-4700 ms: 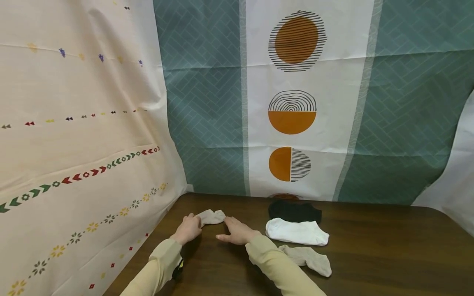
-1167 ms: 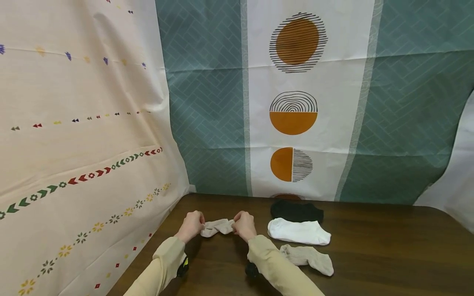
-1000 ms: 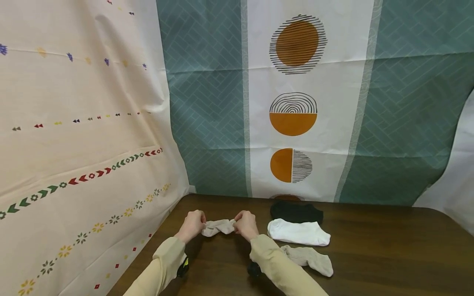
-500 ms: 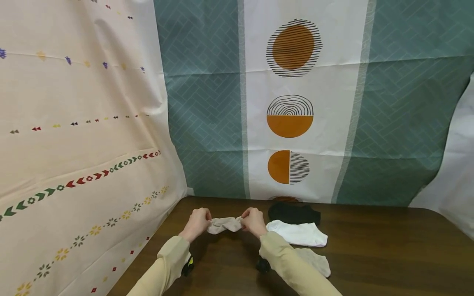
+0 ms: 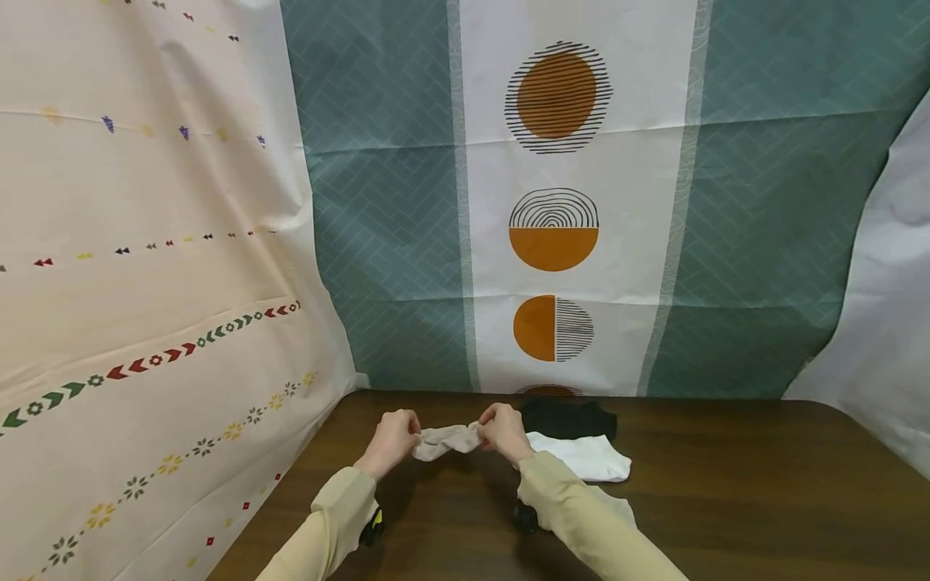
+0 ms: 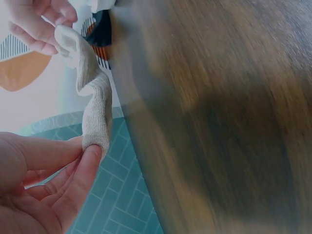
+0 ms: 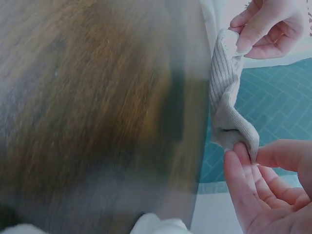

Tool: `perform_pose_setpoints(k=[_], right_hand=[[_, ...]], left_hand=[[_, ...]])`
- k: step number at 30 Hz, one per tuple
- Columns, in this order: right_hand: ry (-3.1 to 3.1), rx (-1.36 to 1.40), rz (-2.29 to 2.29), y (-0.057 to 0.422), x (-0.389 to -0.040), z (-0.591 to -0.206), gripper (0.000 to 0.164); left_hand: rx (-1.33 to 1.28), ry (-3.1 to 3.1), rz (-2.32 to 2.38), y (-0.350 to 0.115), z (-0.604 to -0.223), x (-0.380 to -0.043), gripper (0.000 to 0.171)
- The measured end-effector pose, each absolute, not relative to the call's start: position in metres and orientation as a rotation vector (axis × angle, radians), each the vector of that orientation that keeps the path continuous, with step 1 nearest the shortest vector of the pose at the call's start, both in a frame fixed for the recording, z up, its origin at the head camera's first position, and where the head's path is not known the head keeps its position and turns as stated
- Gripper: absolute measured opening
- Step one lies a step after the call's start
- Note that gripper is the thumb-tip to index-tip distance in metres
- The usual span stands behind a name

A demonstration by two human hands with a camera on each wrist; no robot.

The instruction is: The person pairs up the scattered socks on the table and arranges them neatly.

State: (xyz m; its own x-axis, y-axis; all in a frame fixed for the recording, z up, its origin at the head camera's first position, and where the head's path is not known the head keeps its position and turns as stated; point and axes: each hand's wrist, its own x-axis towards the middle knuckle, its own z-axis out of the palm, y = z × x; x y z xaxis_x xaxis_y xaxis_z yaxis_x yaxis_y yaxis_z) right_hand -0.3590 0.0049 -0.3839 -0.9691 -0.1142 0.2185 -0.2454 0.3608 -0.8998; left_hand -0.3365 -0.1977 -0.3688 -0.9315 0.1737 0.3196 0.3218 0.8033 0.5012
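Observation:
Between my two hands a light beige ribbed sock point(image 5: 445, 441) is stretched sideways over the table, slightly twisted along its length. My left hand point(image 5: 395, 441) pinches one end between thumb and fingers; in the left wrist view that end of the sock point(image 6: 97, 124) is the ribbed cuff. My right hand point(image 5: 503, 432) pinches the other end, and the right wrist view shows the sock point(image 7: 229, 114) sagging and folded near those fingertips. Shadow lies on the wood beneath both hands.
Right of my right hand a black sock point(image 5: 570, 418) lies at the back of the brown table point(image 5: 726, 484), with a white sock point(image 5: 584, 457) in front of it. A beige sock point(image 5: 616, 504) is partly hidden by my right sleeve. Patterned cloths hang behind and at left.
The beige sock lay on the table under relaxed hands; both hands then took its ends. Since then they have lifted it slightly and shifted to the right together.

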Motion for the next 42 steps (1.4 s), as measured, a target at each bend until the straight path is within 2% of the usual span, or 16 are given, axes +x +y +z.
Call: perform_pose_setpoints(k=[22, 42], right_hand=[[-2.474, 0.423, 1.644, 0.041, -0.347, -0.369, 0.008], [-2.442, 0.269, 1.728, 0.075, -0.344, -0.364, 0.008]], left_hand=[[-0.495, -2.663, -0.823, -0.175, -0.362, -0.337, 0.01], [-0.604, -2.622, -0.814, -0.147, -0.354, -0.336, 0.009]])
